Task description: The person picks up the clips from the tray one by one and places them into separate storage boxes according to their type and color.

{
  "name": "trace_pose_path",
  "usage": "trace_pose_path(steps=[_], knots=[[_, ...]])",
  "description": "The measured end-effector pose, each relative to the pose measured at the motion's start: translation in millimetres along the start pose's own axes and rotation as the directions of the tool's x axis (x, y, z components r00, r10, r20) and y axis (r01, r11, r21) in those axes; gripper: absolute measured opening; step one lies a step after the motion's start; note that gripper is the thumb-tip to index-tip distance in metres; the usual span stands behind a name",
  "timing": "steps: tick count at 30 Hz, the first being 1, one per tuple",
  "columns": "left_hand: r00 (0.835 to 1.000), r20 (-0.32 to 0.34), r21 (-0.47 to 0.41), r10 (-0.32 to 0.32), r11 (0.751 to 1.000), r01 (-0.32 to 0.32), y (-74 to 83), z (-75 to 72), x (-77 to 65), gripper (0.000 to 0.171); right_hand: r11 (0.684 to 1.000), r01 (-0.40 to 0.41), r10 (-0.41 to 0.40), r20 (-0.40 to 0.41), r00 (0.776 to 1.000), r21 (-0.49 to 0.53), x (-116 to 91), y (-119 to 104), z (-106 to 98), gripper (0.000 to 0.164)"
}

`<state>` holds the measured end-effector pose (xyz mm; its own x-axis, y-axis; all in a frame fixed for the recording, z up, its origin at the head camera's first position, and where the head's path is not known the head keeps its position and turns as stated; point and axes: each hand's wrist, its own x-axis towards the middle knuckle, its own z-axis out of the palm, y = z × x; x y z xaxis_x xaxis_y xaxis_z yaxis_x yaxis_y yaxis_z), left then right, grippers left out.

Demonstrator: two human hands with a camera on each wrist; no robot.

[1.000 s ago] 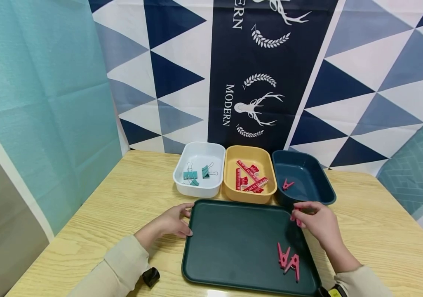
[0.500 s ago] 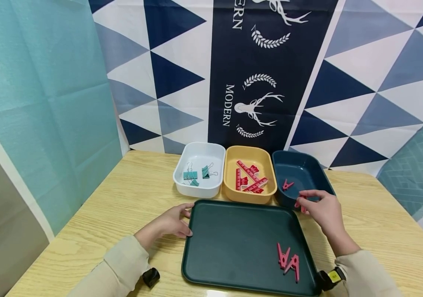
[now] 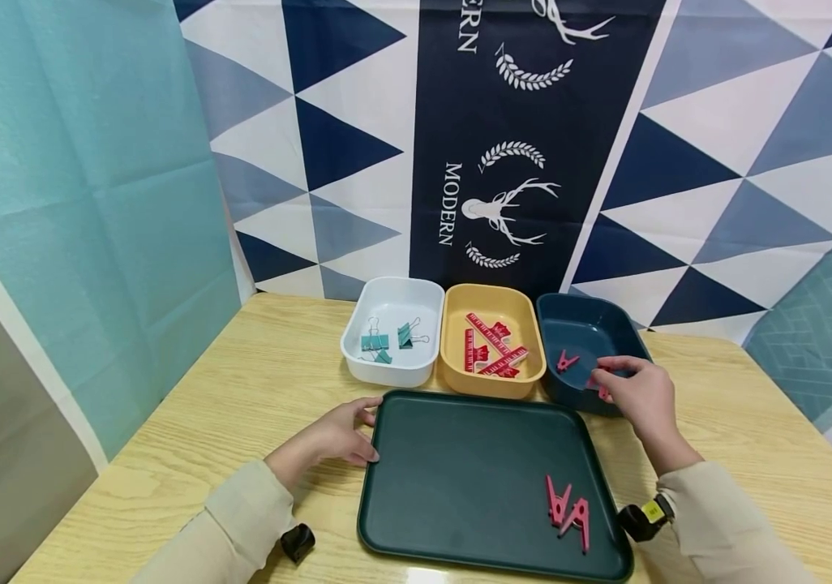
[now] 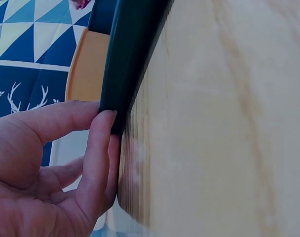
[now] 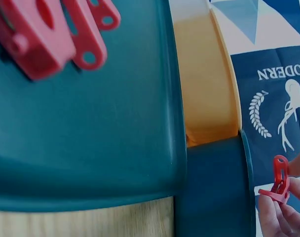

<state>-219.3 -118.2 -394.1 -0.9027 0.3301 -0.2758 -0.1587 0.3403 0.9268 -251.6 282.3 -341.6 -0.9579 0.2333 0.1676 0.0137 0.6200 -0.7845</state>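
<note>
My right hand [image 3: 641, 396] pinches a pink clothespin [image 5: 281, 180] between thumb and fingertips, over the near side of the dark blue box [image 3: 624, 328]. Inside that box lies another pink clothespin [image 3: 566, 361]. Two more pink clothespins, one [image 3: 558, 500] touching or very near the other [image 3: 577, 523], lie at the right of the dark green tray [image 3: 474, 478]. At the tray's left edge, my left hand [image 3: 339, 434] holds the rim with thumb and fingertips; the left wrist view shows them at the edge.
A white box [image 3: 387, 375] holds several teal binder clips [image 3: 375, 344]. Beside it, a yellow box [image 3: 489, 388] contains red clips [image 3: 499, 361]. The three boxes stand in a row behind the tray on the wooden table [image 3: 241, 389]. A patterned cloth hangs behind.
My right hand has carried its pink clothespin from above the tray's far right corner away to over the dark blue box. My left hand stays at the tray's edge.
</note>
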Motion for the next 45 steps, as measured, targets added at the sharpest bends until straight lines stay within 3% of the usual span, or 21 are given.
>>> trace_pose_path(steps=[8, 16, 30, 45], knots=[[1.0, -0.001, -0.003, -0.002, 1.0, 0.002, -1.5, 0.3, 0.5, 0.085, 0.999, -0.051, 0.051, -0.022, 0.998, -0.018, 13.9, 0.4, 2.9, 0.036], [1.0, 0.001, -0.008, 0.0, 1.0, 0.0, -1.7, 0.0, 0.6, 0.086, 0.996, -0.037, 0.034, -0.038, 0.999, -0.078, 27.7, -1.7, 1.8, 0.034], [1.0, 0.009, 0.002, -0.002, 1.0, 0.002, 0.3, -0.2, 1.7, 0.086, 0.99, -0.078, 0.08, 0.017, 0.997, -0.117, 49.6, -1.9, -0.1, 0.034], [1.0, 0.001, 0.005, -0.004, 1.0, 0.004, 0.2, -1.3, 0.8, 0.086, 0.962, -0.075, 0.088, 0.041, 0.995, -0.262, 81.6, -2.4, 2.0, 0.031]])
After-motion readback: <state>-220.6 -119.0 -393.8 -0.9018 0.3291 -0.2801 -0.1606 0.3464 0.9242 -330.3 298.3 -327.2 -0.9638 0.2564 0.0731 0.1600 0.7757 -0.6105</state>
